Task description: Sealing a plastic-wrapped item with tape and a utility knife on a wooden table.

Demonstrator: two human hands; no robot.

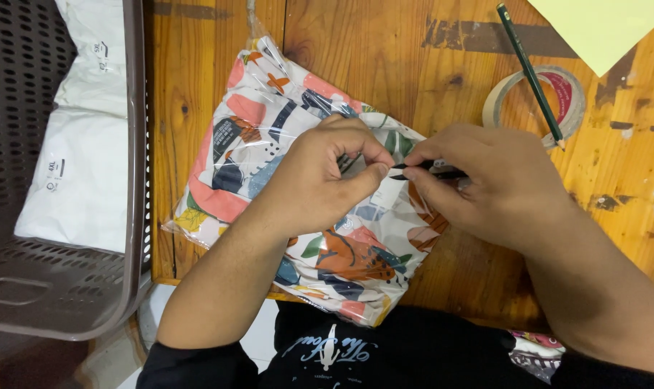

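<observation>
Nearest the camera, the person's black sleeves are framing the bottom edge, and both forearms are reaching forward over a clear plastic bag (283, 180) holding folded fabric printed with coral, navy and green shapes. This bag is lying flat on the wooden worktop (442, 65), one corner hanging just past the near edge. The left hand (319, 180) is resting on the middle of the bag, its fingers (374, 169) pinching together at the bag's right side. The right hand (485, 184) is meeting it there, its fingers (420, 173) clamping on a thin black marker (442, 173) whose tip is pointing towards the left thumb. Left of the worktop, a brown perforated basket (24, 108) is holding white packets (89, 144). Farther out, a roll of tape (500, 97) is lying on the worktop with a dark green pencil (528, 72) across it, and a pale yellow sheet (601, 29) is occupying the far right corner.
</observation>
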